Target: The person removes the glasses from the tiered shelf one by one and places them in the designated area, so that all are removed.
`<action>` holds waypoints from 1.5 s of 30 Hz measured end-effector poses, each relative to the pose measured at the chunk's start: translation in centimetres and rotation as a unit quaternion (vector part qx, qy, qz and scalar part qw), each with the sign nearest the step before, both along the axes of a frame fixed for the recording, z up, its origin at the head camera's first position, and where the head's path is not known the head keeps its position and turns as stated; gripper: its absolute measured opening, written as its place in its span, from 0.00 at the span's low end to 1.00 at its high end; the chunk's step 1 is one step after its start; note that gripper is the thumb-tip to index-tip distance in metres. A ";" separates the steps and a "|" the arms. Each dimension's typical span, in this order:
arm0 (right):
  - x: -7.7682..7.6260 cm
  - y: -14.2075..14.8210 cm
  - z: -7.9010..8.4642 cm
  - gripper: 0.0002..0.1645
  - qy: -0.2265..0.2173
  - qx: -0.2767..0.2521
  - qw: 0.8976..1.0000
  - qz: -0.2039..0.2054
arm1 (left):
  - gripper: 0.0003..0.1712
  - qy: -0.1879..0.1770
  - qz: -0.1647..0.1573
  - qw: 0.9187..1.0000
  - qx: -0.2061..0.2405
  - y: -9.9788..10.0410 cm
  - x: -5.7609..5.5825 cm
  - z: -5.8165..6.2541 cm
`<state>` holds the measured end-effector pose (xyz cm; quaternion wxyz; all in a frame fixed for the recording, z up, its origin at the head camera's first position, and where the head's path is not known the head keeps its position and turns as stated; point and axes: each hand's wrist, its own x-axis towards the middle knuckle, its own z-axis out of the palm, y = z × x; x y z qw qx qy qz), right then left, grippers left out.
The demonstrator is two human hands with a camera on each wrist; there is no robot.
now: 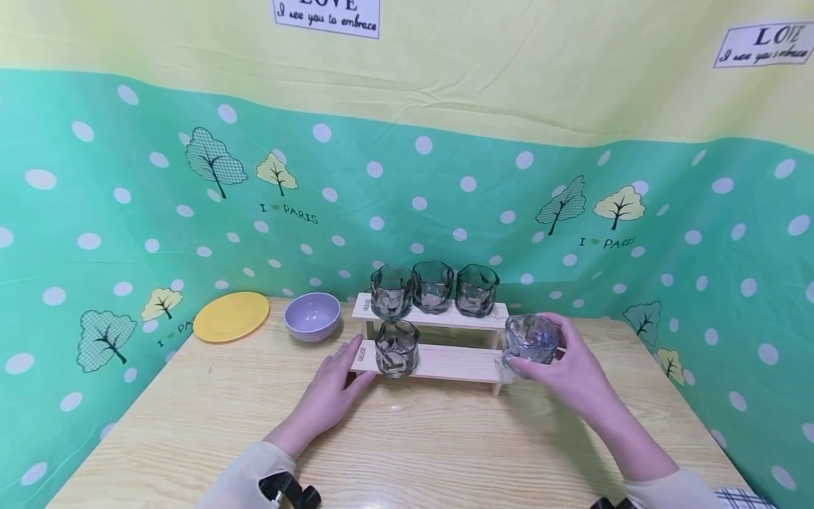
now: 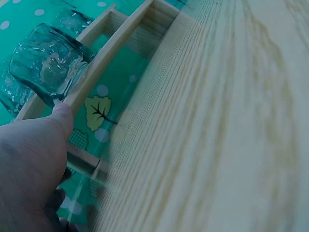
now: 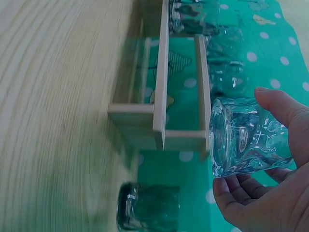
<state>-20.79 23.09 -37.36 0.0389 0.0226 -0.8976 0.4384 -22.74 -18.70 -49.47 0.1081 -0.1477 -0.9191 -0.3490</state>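
Observation:
My right hand holds a clear glass tumbler in the air at the right end of a two-tier wooden rack, thumb on one side and fingers on the other. In the right wrist view, the tumbler is tilted beside the upper shelf. My left hand grips the left end of the lower shelf, its thumb at the front edge. Close to that thumb, one grey tumbler stands on the lower shelf. On the upper shelf stand three more grey tumblers in a row.
Another tumbler stands on the table past the rack's right end. A purple bowl and a yellow plate are at the back left of the wooden table. Green patterned cloth hangs behind. A checked cloth lies at the front right.

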 end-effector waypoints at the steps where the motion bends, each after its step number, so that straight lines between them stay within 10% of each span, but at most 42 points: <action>1: 0.0 0.3 0.0 0.70 -0.002 0.000 1.000 -0.002 | 0.47 -0.001 0.001 1.000 0.000 0.0 0.0 0.0; 45: -4.6 10.9 -4.1 0.75 -0.020 -0.005 0.994 -0.109 | 0.48 -0.038 -0.003 0.999 -0.002 -0.1 -0.2 0.5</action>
